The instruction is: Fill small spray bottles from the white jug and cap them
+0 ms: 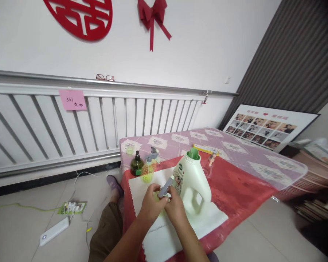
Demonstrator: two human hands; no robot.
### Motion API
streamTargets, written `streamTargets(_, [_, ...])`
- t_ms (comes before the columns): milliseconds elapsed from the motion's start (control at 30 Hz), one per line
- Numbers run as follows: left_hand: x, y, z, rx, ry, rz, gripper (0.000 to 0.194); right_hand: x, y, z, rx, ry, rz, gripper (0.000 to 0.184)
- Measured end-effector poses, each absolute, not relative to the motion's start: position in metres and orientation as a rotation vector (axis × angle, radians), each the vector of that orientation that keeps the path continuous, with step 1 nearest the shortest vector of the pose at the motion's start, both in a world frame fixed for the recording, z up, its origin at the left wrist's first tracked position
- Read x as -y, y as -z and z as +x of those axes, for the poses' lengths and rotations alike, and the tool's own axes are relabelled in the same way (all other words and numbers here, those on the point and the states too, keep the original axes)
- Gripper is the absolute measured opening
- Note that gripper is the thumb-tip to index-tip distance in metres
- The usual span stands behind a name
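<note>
Both my hands meet over a white mat on the table. My left hand is closed round a small yellow-green bottle that it mostly hides. My right hand pinches the grey spray head on top of that bottle. Just right of my hands stands a large white detergent jug with a green funnel in its mouth. Behind my hands are a dark green round bottle and a yellow spray bottle with a grey trigger.
The table has a red cloth over a purple patterned one. A yellow flat object lies behind the jug. A white radiator lines the wall. A power bank and cables lie on the floor; a photo board leans at right.
</note>
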State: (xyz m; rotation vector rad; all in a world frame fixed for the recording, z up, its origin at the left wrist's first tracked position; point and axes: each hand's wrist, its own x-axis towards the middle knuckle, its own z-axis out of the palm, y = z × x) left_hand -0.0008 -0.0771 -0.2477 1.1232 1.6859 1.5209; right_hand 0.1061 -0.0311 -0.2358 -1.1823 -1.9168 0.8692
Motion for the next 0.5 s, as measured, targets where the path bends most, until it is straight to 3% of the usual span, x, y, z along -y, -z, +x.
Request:
streamTargets(200, [0.067, 0.234, 0.008, -1.811, -1.449, 1.190, 0.024, 0.036, 0.239, 0.103, 1.856, -0.883, -1.136, 0.019])
streamTargets(500, [0.070, 0.237, -0.001, -1.775, -1.456, 1.307, 0.015, 0.038, 0.256, 0.099, 1.775, -0.875, -1.121, 0.018])
